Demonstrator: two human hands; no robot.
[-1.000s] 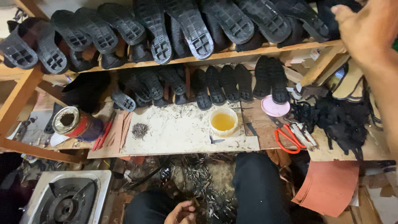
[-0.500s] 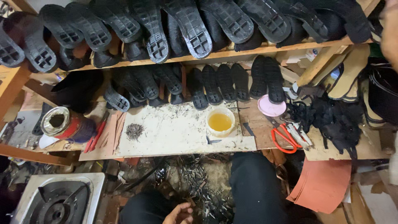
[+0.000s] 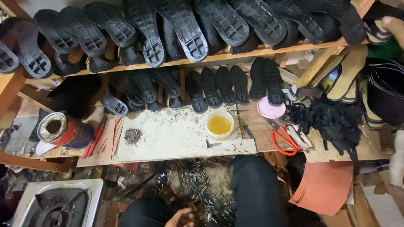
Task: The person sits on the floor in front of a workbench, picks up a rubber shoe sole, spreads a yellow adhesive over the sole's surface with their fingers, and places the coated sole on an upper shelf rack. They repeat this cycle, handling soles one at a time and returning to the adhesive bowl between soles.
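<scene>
Right hand: our right hand (image 3: 395, 26) is barely in view at the top right edge; we cannot tell its grip.
Left hand: our left hand (image 3: 182, 218) rests low, fingers loosely curled, empty.
Soles: black soles (image 3: 370, 29) on the shelf (image 3: 235, 55) beside the right fingers.
Handling: likely light, bendy rubber; we'd pinch an edge.

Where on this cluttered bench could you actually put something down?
The white board is mostly bare between the tack pile and the glue cup. A smaller wood strip lies between cup and scissors. The shelves and the right side, with black straps, are crowded.
</scene>
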